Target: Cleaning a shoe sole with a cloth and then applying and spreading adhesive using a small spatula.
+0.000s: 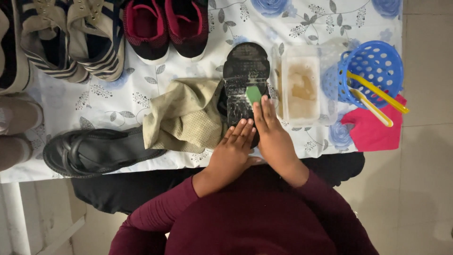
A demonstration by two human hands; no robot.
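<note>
A black sandal (244, 71) lies sole up on the flower-patterned tablecloth (141, 94), its sole wet and soapy. My left hand (234, 144) presses flat on the heel end of this sandal. My right hand (270, 127) grips a green brush (253, 94) and holds it against the middle of the sole. A beige cloth (186, 115) lies crumpled just left of the sandal, touching it.
A clear tub of murky water (302, 85) stands right of the sandal. A blue perforated basket (373, 66) holds yellow brushes beside a pink cloth (373, 130). The second black sandal (94, 151) lies front left. Striped sneakers (71, 38) and red-black shoes (167, 26) line the back.
</note>
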